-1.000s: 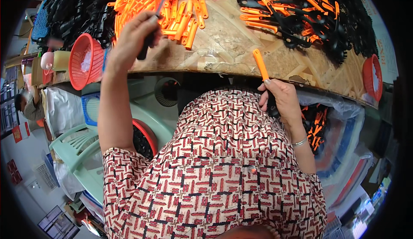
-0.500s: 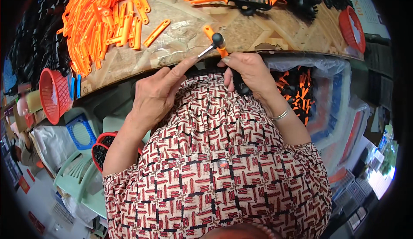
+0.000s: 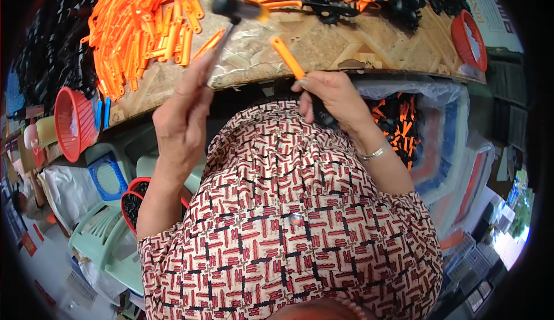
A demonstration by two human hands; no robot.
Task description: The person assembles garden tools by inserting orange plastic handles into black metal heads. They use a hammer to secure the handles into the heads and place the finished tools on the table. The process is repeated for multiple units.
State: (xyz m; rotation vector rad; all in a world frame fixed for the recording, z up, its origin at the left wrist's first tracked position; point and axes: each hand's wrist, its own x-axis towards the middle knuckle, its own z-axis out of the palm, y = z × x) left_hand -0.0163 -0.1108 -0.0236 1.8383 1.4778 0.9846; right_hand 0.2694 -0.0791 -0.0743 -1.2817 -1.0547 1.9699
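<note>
My left hand (image 3: 182,115) is closed round the metal shaft of a mallet (image 3: 225,6), raised above the table's near edge. The mallet has a black head with a yellowish end, smeared by motion. An orange handle (image 3: 287,56) slants up over the table edge, its holed end pointing away from me. My right hand (image 3: 334,92) pinches its lower end between thumb and fingers. Whatever is joined to that end, if anything, is hidden by the hand and the dark edge. To the left on the tabletop lies a big heap of orange handles (image 3: 135,26).
Black kitchen utensils (image 3: 398,6), some with orange handles, are piled at the back right. Red baskets stand at the left (image 3: 75,125) and right (image 3: 470,40). Beside my right arm, a plastic-lined crate (image 3: 447,132) contains orange-and-black pieces. A green chair (image 3: 95,233) is at lower left.
My left hand has swung the mallet up and to the left, away from the orange handle's top. My right hand and the handle have stayed nearly in place.
</note>
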